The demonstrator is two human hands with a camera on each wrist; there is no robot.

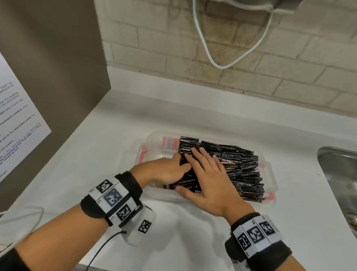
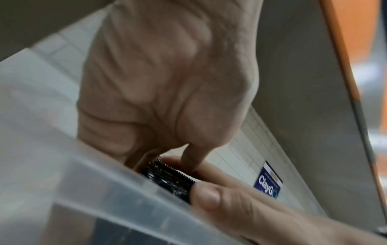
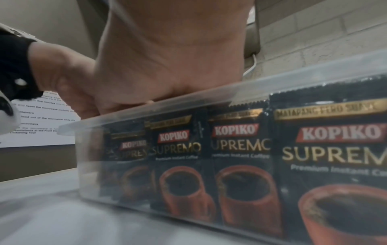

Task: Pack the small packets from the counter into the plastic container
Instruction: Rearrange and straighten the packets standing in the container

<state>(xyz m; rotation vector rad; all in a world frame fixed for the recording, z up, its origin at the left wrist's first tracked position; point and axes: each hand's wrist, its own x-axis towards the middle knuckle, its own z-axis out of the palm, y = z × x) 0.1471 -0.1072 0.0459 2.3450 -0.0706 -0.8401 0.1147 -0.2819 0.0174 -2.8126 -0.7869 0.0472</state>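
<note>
Looking down from the head view, the plastic container (image 1: 274, 180) sits on the white bench (image 1: 186, 233) beside a steel sink (image 1: 346, 182), packed with upright black packets (image 1: 243, 169). The right hand (image 1: 210, 179) lies flat on top of the rows, fingers straight and spread, thumb at the near wall. The left hand (image 1: 166, 169) reaches in at the container's open left end, fingers curled down against the packets. From the left wrist, the left hand (image 2: 167, 82) pinches a bundle of packets (image 2: 169, 179) between curled fingers and thumb, beside the other hand's fingers. From the right wrist, the packets (image 3: 240, 149) stand against the clear container (image 3: 87, 157) wall, the right hand (image 3: 167, 58) resting above the rim.
</note>
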